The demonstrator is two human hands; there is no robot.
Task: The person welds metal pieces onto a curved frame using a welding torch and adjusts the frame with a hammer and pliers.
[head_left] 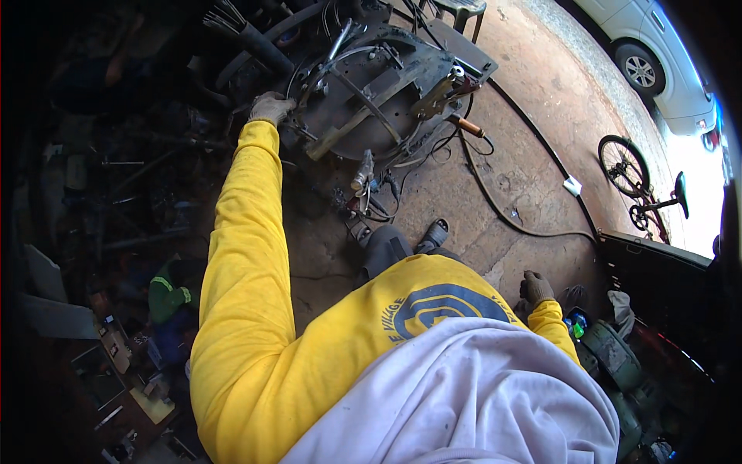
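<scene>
My left hand (270,108), in a greyish work glove, reaches far forward to the left edge of a round metal work table (318,124). Its fingers are curled at that edge, and whatever they grip is hidden. On the table lie flat metal bars (352,127), a curved rod and a long-handled metal tool (340,40). An orange-brown handle with a cable (467,126) sticks out at the table's right. Down at my right side hangs my right hand (536,288), in a dark glove, fingers curled in with nothing visible in them.
Hoses and cables (533,120) run over the concrete floor on the right. A bicycle (630,174) and a white vehicle (657,62) stand beyond. Green containers (610,352) sit near my right arm. At the lower left, a person in green (166,294) is among dark clutter.
</scene>
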